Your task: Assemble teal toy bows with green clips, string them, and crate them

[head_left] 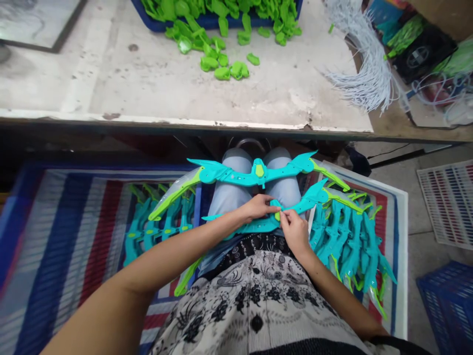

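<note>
both hands meet low over the lap, fingertips almost touching. seen from the head camera, the left hand [258, 207] curls down onto the middle of a teal bow [312, 198], its fingers closed on the grip. the right hand [295, 230] is pinched narrow on a small green piece [277, 215] that sits right on that same middle section, between the two hands.

the teal bow lies straight across the thighs, long axis side to side. one limb runs out past the left wrist and the other rises past the right hand to a lime tip. its centre is directly under the fingers, so neither hand is nearer than the other.

just beyond the hands, out on the knees [229, 192], a second bow [236, 175] lies parallel and apart from them, with a green piece at its centre. a heap of bows [155, 227] sits off beyond the left forearm, and a fuller heap [351, 241] lies close beside the right wrist. both rest on striped sacking [66, 222].

further ahead, a worn pale table [185, 93] carries loose green parts [221, 54] spilling from a blue tray [207, 20]. a bundle of white cords [369, 69] lies off to the right. a blue crate [451, 301] stands on the floor, well out from the right elbow.
</note>
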The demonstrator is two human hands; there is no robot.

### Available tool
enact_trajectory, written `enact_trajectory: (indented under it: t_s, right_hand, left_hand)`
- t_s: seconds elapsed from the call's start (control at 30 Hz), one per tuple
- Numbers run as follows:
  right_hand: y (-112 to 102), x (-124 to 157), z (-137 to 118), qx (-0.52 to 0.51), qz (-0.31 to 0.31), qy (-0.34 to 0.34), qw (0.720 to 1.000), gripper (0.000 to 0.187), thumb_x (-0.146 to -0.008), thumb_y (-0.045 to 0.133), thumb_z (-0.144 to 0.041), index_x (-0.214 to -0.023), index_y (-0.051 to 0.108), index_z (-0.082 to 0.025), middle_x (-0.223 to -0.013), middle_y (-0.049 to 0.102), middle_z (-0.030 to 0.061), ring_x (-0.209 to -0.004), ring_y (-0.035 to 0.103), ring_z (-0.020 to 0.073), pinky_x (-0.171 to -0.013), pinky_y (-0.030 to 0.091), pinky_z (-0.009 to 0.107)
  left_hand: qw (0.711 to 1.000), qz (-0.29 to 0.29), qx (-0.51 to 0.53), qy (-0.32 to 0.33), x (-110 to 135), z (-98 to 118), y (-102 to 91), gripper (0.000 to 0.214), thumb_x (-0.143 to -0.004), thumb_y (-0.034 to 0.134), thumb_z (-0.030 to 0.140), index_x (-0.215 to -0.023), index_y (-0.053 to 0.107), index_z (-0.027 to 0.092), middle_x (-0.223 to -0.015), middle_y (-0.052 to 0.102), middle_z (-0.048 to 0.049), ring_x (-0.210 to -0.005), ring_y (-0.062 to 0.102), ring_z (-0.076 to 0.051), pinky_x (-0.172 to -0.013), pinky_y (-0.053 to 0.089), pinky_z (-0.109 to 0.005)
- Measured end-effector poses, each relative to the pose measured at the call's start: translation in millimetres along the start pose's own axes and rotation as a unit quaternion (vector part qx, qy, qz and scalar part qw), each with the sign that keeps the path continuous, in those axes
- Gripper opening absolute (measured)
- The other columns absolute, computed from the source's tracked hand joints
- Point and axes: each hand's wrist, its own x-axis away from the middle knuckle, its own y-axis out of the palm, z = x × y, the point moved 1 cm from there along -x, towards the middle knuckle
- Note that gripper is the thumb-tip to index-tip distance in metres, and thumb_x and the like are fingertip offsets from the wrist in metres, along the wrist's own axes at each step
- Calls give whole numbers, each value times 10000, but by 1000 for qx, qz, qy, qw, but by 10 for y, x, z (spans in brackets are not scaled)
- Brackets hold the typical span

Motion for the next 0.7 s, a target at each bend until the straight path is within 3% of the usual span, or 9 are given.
enact_trajectory:
  t_s: [0.13, 0.23, 0.33, 0.5, 0.7]
  right_hand:
    - [-83, -14, 103, 37, -39, 29, 998, 459, -861, 536, -497, -1179, 601, -173, -597, 660, 6, -610, 648, 219, -547, 386, 276]
    - [-156, -92, 178, -4, -120, 59, 991, 603, -822, 588, -528, -1312, 519, -183, -526, 615, -37, -541, 619, 197, -508, 380, 261]
    - [-173, -147, 206, -45, -169, 83, 981, 674, -799, 613, -526, -1356, 465, -175, -489, 590, -59, -482, 597, 184, -486, 388, 255]
    - [-94, -146, 251, -83, -168, 97, 977, 671, -786, 610, -526, -1334, 451, -170, -472, 581, -68, -428, 576, 181, -463, 399, 261]
    - [-44, -125, 306, -95, -161, 69, 980, 707, -778, 588, -548, -1346, 439, -153, -479, 592, -61, -428, 590, 195, -478, 423, 281]
  left_hand:
    - [999, 7, -39, 29, -16, -46, 28, 404, -692, 724, 432, -934, 655, 116, -675, 573, 19, -617, 499, -119, -528, 383, -227]
    - [997, 13, -65, 50, -37, -60, 43, 338, -722, 689, 396, -918, 653, 122, -693, 589, 9, -647, 522, -135, -560, 404, -238]
    - [993, 21, -95, 65, -60, -66, 56, 305, -724, 680, 369, -900, 649, 122, -704, 595, 3, -681, 537, -150, -595, 418, -248]
    - [990, 51, -110, 77, -85, -108, 92, 357, -693, 702, 365, -947, 623, 127, -757, 603, -3, -739, 558, -174, -643, 430, -267]
    - [997, 42, -12, 70, -79, -226, 138, 362, -682, 708, 348, -949, 575, 143, -760, 579, 8, -735, 536, -160, -636, 429, -261]
